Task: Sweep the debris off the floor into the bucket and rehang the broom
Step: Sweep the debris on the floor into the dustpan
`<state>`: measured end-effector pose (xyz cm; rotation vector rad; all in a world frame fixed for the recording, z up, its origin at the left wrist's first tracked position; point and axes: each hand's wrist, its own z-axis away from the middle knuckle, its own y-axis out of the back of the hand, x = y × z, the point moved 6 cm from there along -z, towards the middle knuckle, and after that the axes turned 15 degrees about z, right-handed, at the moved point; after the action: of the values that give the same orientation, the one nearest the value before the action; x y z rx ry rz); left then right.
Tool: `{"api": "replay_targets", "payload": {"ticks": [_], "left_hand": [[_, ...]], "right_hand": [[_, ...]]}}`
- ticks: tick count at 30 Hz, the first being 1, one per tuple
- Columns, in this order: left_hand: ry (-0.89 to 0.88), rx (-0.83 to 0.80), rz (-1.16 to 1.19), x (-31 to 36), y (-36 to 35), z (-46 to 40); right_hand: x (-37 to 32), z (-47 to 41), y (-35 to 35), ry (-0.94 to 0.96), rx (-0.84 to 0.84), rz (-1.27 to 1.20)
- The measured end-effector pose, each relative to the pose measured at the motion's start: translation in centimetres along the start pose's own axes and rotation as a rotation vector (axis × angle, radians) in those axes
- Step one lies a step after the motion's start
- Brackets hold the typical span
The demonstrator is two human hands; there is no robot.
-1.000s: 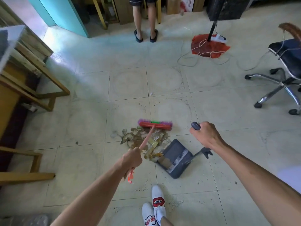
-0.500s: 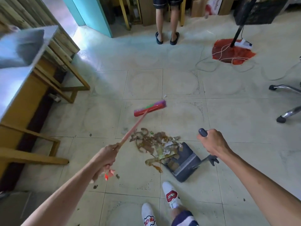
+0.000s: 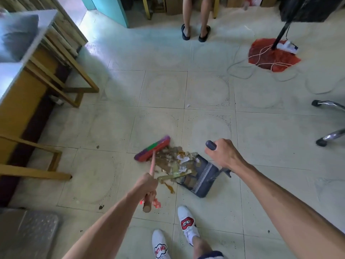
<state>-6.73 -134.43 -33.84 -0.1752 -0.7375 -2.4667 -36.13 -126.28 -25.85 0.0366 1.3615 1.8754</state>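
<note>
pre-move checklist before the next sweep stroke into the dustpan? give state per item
1. Left hand gripping the broom handle: ok.
2. Right hand gripping the dustpan handle: ok.
3. Broom head on the far side of the debris pile from the pan mouth: ok.
4. Pan lip flat on the floor: cannot tell, debris covers the edge.
5. All debris in line with the pan: not ok, a brown scrap lies beside the pan, and specks sit off to the left.
6. White shoes out of the stroke path: ok, they are nearer the camera than the pan.
</note>
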Motion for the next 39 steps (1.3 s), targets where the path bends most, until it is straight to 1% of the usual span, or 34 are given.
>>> {"api": "replay_targets", "payload": {"ticks": [3,6,10,12,14,15,18,20,22,27,28,29,32,33,34,36,37,38,39], "left_hand": [[0.01,-0.107,-0.073,1.0,-2.3,2.9],[-0.042,-0.175,-0.238,1.5,-4.3,5.1],[-0.125,-0.256,-0.369,2.5,-4.7,7.6],[-0.126,-0.297,-0.363,3.2,-4.7,8.6],[-0.121,-0.347,-0.27,4.1,-4.4,9.6],[-0.104,-0.371,-0.172,4.4,-4.0,9.9],[0.012,-0.426,0.25,4.4,-1.1,10.3],[0.102,-0.464,0.397,3.6,1.7,10.4],[0.165,-0.502,0.458,2.6,4.4,10.1],[0.201,-0.504,0.482,-0.3,9.9,8.7],[0.194,-0.477,0.436,-0.8,10.8,8.4],[0.174,-0.424,0.322,-1.1,11.5,7.9],[0.043,-0.196,-0.224,-0.6,11.4,6.5],[-0.018,-0.129,-0.371,-0.2,10.4,6.4],[-0.084,-0.082,-0.461,0.2,8.9,6.3],[-0.158,-0.066,-0.514,0.3,5.4,6.1],[-0.163,-0.092,-0.512,0.3,3.6,6.1],[-0.146,-0.123,-0.472,0.3,1.9,6.2],[-0.107,-0.151,-0.385,0.2,0.6,6.2]], "right_hand": [[-1.3,-1.3,0.8,0.026,-0.005,-0.018],[-2.9,-2.3,0.5,0.064,-0.032,-0.013],[-4.2,-3.4,0.1,0.091,-0.06,-0.011],[-4.2,-3.8,0.2,0.098,-0.077,-0.023],[-4.0,-4.2,0.5,0.097,-0.078,-0.034],[-3.8,-4.3,0.5,0.094,-0.082,-0.039],[-3.3,-4.6,0.4,0.092,-0.097,-0.039],[-3.2,-4.8,0.3,0.083,-0.111,-0.027],[-3.1,-5.0,0.1,0.071,-0.127,-0.034],[-2.8,-5.6,0.2,0.063,-0.142,-0.056],[-2.7,-5.6,0.2,0.065,-0.142,-0.062],[-2.7,-5.5,0.2,0.068,-0.139,-0.066],[-2.9,-5.2,0.0,0.082,-0.134,-0.066],[-2.9,-5.1,-0.1,0.08,-0.135,-0.059],[-3.0,-5.0,-0.3,0.076,-0.133,-0.048],[-3.1,-4.8,-0.5,0.074,-0.126,-0.031],[-3.1,-4.8,-0.5,0.073,-0.117,-0.03],[-3.1,-4.7,-0.6,0.077,-0.106,-0.03],[-3.1,-4.7,-0.6,0.083,-0.096,-0.028]]}}
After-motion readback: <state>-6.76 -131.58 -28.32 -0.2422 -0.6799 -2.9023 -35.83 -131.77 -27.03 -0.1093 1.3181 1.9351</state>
